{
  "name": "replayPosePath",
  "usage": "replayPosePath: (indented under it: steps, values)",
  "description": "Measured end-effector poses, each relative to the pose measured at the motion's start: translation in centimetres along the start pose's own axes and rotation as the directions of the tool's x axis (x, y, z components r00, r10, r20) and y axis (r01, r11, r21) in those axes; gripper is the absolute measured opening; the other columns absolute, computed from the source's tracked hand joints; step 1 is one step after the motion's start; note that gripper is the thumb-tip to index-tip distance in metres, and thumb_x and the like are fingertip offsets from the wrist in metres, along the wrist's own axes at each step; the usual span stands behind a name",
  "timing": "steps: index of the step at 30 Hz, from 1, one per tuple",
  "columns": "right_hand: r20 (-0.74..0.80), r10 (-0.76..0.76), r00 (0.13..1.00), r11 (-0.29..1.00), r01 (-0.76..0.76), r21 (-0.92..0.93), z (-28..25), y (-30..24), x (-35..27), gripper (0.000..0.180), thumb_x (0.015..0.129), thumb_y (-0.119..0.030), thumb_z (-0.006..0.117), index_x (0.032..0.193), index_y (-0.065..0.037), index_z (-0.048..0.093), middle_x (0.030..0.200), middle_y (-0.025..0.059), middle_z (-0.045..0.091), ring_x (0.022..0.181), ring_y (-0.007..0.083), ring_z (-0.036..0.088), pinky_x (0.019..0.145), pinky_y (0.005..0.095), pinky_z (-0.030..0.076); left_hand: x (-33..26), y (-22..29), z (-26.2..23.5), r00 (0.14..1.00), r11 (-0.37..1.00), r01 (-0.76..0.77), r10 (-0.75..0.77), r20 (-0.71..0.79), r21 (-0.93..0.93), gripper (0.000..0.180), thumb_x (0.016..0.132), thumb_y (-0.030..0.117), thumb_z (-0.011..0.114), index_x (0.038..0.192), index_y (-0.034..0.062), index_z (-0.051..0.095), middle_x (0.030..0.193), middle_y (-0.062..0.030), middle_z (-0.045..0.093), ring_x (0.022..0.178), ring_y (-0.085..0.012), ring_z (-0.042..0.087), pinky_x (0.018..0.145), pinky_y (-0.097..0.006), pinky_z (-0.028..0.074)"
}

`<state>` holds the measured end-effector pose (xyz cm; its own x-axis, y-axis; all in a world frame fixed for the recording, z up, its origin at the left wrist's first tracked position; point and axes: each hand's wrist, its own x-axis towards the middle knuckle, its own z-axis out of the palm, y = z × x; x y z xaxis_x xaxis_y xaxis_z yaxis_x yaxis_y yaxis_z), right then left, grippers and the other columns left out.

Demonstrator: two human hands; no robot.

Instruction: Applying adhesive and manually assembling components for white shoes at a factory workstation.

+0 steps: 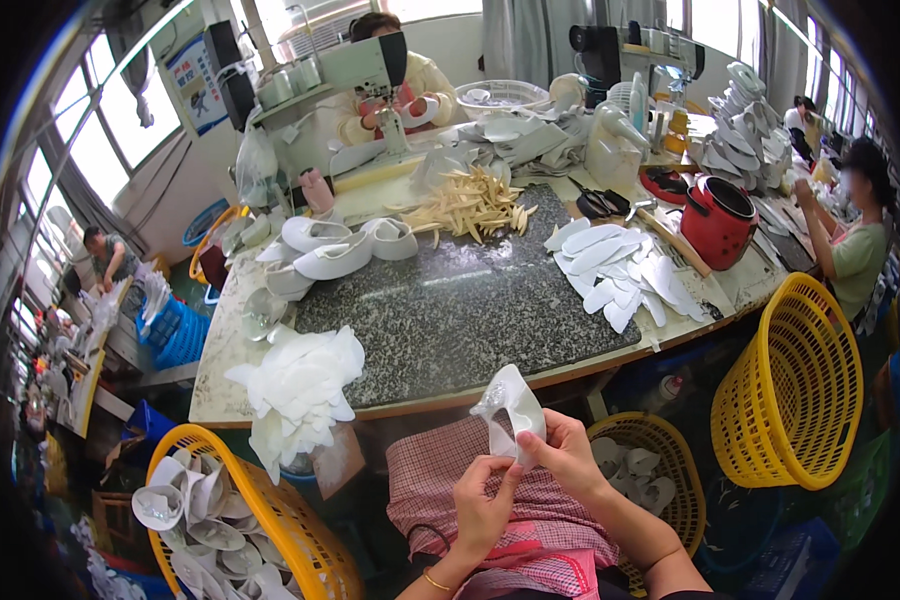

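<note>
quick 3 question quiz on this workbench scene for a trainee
1. True or false: both hands hold one white shoe piece.
2. Which stands at the table's right end? A) yellow basket B) blue crate C) metal drum
3. What colour is the pot on the table?

Key: 1 true: left hand and right hand both grip it. 2 A. 3 red.
</note>
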<state>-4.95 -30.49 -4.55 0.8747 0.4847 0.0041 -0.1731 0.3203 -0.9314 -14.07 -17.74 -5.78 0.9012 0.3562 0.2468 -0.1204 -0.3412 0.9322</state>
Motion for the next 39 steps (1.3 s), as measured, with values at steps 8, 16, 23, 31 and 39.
replayPosePath:
  steps: [8,16,23,31,39]
  values:
    - [0.134,-0.087,0.987,0.867,0.141,-0.477,-1.5,-1.6,-0.7,0.019,0.086,-0.016,0.076,0.09,0.0,0.067,0.078,0.0096,0.066,0.07,0.0169,0.064,0.063,0.0315,0.05,4.8,2.5,-2.1,0.922,0.908,-0.346,0.375,-0.092,0.235,0.059,0.085,0.039,0.077,0.127,0.004,0.056,0.112,-0.0081,0.063,0.114,-0.0258,0.056,0.107,-0.04,0.036]
    - [0.491,-0.159,0.857,0.445,0.506,-0.739,-3.7,-5.9,-1.1,0.017,0.08,-0.016,0.074,0.082,-0.005,0.061,0.075,0.011,0.06,0.072,0.033,0.063,0.063,0.0431,0.05,9.0,3.1,-4.4,0.51,0.58,-0.796,0.492,0.706,0.171,0.026,0.068,0.024,0.084,0.087,0.0107,0.071,0.072,-0.0016,0.061,0.076,-0.0212,0.062,0.085,-0.038,0.049]
    - [0.398,-0.044,0.916,0.763,0.288,-0.578,-5.1,-5.3,-0.8,0.024,0.088,-0.021,0.072,0.08,-0.001,0.062,0.071,0.0129,0.059,0.061,0.0301,0.058,0.054,0.0382,0.045,9.6,2.6,-2.6,0.641,0.849,-0.524,0.344,0.687,0.064,0.017,0.079,0.022,0.08,0.082,0.0096,0.069,0.071,-0.0033,0.063,0.07,-0.0223,0.062,0.074,-0.036,0.046]
    - [0.316,0.378,0.87,0.924,-0.334,-0.184,-6.7,-6.5,2.7,0.042,0.103,-0.038,0.054,0.089,-0.001,0.068,0.072,-0.0014,0.06,0.069,0.0031,0.051,0.06,0.0261,0.045,12.6,3.9,-1.9,0.496,0.823,0.567,-0.359,0.791,0.018,0.016,0.095,0.014,0.068,0.097,-0.0021,0.07,0.082,0.0003,0.068,0.077,-0.004,0.059,0.066,-0.02,0.047]
    - [0.337,0.239,0.911,0.795,0.016,-0.606,-8.6,-10.4,1.6,0.035,0.101,-0.025,0.052,0.081,0.004,0.058,0.061,0.0165,0.049,0.055,0.0206,0.042,0.055,0.0388,0.039,13.5,2.9,1.0,0.387,0.81,0.582,-0.35,0.853,0.068,0.019,0.09,0.014,0.075,0.094,-0.0047,0.073,0.081,-0.0017,0.07,0.073,-0.0048,0.06,0.064,-0.02,0.048]
